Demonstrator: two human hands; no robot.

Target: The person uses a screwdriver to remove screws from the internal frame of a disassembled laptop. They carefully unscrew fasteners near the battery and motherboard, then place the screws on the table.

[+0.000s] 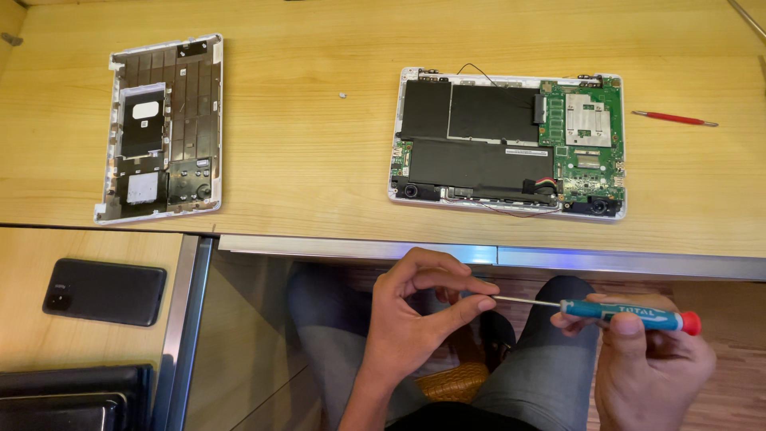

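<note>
Head camera, looking down: a seated person works below the edge of a wooden surface (319,175), both hands over the lap. Right hand (650,363) is wrapped around the blue handle of a small precision screwdriver (630,315) with a red end cap, its thin shaft pointing left. Left hand (415,315) meets the tip, thumb and forefinger pinched narrow around it; whether a screw or bit sits between the fingers (471,303) is too small to tell. On the surface above lies an opened white laptop base (507,144), black battery panels and green circuit board exposed, well apart from both hands. Its removed bottom cover (159,128) rests inside-up at far left, a tiny loose speck (342,95) lies between the two, and a slim red tool (674,119) sits to the right. A dark phone (104,291) lies on a lower shelf. By the look of it, the driver tip is being readied; any next move would call for carrying it steadily up to the board.
</note>
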